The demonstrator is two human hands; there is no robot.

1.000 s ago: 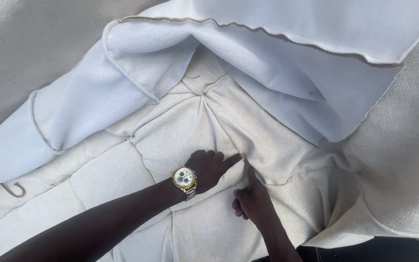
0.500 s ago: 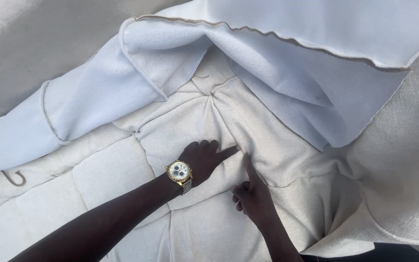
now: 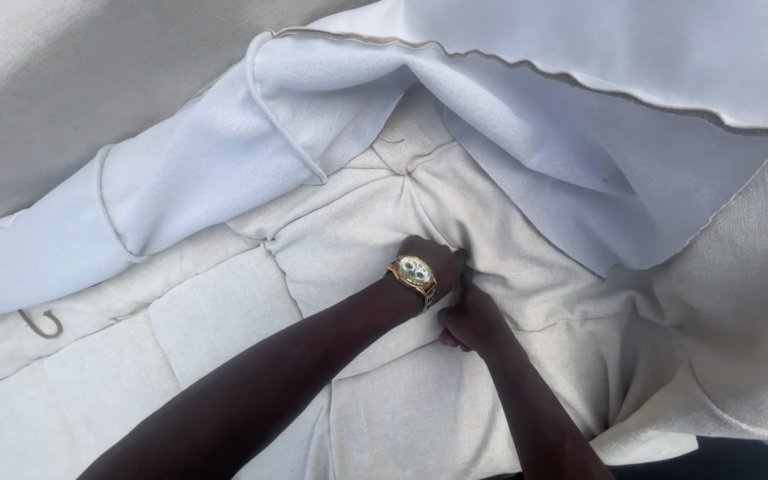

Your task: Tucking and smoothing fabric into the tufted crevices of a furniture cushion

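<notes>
My left hand [image 3: 436, 260], with a gold wristwatch [image 3: 412, 271] on its wrist, is curled over a pleat in the cream tufted fabric [image 3: 348, 231]. Its fingertips are tucked into the fold and hidden. My right hand [image 3: 470, 322] sits just below and touches the left one. It is closed like a fist and pinches the same pleat. Both forearms reach in from the bottom edge. The pleat runs from a tuft point above my hands down to the right.
A white fleece-backed cover [image 3: 526, 151] with a beige stitched edge is folded back over the top and right. A curved metal hook [image 3: 42, 324] lies on the fabric at the left. A dark gap [image 3: 740, 455] shows at the bottom right.
My left hand went from lying flat with fingers stretched along the pleat to curled with its fingers tucked in. My right hand moved up against it.
</notes>
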